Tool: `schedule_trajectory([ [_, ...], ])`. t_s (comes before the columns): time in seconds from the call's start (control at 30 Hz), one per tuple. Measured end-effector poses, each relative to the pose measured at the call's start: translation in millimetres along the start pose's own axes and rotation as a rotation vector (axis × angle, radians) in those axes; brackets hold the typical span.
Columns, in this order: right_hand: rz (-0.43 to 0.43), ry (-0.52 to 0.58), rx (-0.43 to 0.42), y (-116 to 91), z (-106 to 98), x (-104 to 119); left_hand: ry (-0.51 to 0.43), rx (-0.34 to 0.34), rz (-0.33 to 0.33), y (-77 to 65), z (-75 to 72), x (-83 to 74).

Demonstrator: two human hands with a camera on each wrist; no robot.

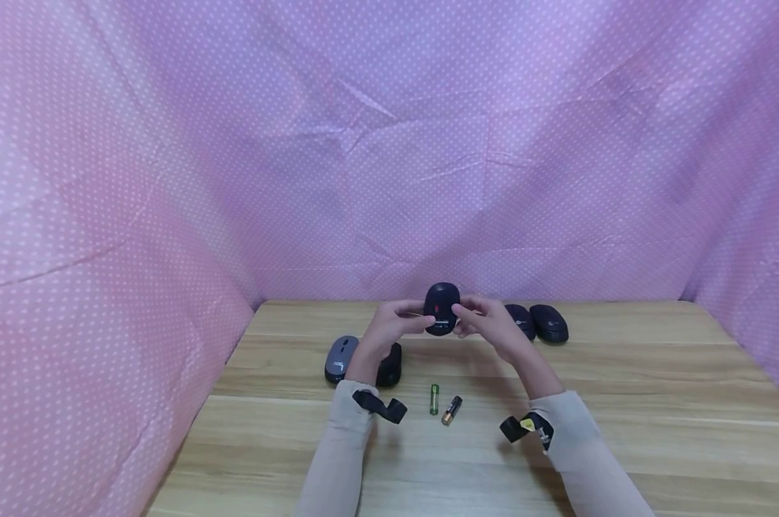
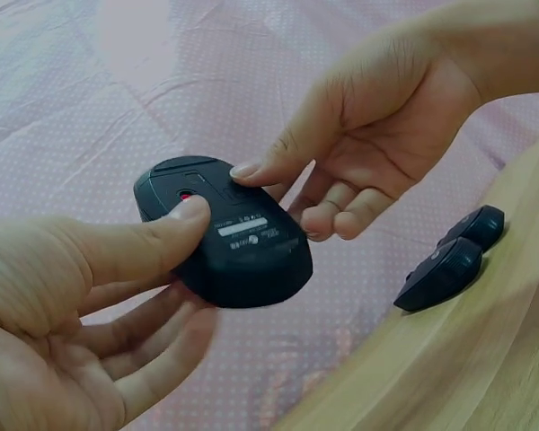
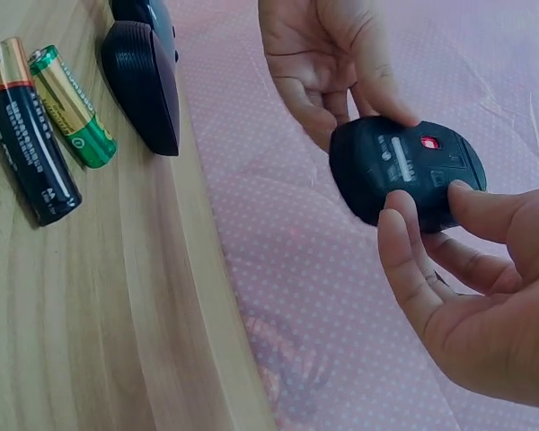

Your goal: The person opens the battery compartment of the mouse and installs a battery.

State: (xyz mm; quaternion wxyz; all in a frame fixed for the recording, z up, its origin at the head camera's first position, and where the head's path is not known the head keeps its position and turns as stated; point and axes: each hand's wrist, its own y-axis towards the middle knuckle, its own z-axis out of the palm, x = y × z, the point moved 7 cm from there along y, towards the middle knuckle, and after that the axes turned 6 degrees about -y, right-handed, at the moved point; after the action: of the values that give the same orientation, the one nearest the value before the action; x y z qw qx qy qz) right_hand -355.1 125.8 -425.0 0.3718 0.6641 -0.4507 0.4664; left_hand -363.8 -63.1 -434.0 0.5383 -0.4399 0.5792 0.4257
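A narrow grip is kept by the left hand (image 1: 395, 327) at the nine o'clock side of an upturned mouse (image 1: 442, 310), its thumb laid on the black underside and other fingers set behind. At the three o'clock side, the same mouse is pinched by the right hand (image 1: 492, 327), its thumb also placed on the underside. The mouse is held up off the table (image 1: 654, 402), close to its far edge, with the underside turned toward the head camera; a red spot and a pale label can be seen there. Toward six o'clock from the mouse, two batteries are laid on the wood: a green battery (image 1: 434, 399) and, at its four o'clock, a black battery (image 1: 451, 411) with a copper-coloured end. Toward eight o'clock, a grey mouse (image 1: 341, 357) with white lettering is set down, and just beside it a black mouse (image 1: 391, 366) is partly hidden by the left wrist. Toward three o'clock, past the right hand, two dark mice (image 1: 549, 324) are placed side by side, the nearer one partly covered by that hand. Pale sleeves (image 1: 589, 459) are worn on both arms, with a black strap (image 1: 395, 411) at the left wrist. At twelve o'clock, the background is filled by a pink dotted cloth (image 1: 428, 179).
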Motion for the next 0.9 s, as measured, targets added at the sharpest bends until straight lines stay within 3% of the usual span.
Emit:
schedule_trajectory([
  [0.4, -0.042, 0.006, -0.007, -0.4, -2.7, 4.1, -0.044, -0.03, -0.002, 1.8, -0.6, -0.1],
  [0.9, -0.034, 0.112, 0.041, -0.5, -4.2, 6.2, -0.126, 0.099, 0.035, 2.4, 9.6, -6.5],
])
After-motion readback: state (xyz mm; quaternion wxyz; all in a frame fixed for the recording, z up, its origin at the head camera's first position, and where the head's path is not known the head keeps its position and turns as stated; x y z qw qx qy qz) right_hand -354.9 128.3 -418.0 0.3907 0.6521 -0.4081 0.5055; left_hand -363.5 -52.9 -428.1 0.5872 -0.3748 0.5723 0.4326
